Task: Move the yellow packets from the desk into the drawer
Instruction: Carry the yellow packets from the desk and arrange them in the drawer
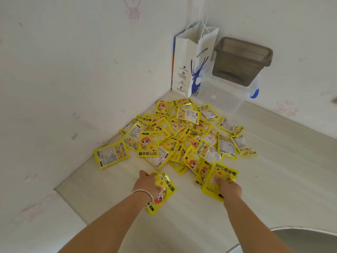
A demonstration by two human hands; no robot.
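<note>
A heap of several yellow hand-warmer packets lies on the pale desk, spread toward the wall corner. My left hand, with a silver bracelet on the wrist, grips one yellow packet at the near edge of the heap. My right hand holds a small bunch of yellow packets at the heap's front right. No drawer is in view.
A white and blue paper coffee bag stands in the corner. Beside it a smoky grey plastic box rests on a clear plastic box. Walls close in at left and behind. A grey curved edge shows at the bottom right.
</note>
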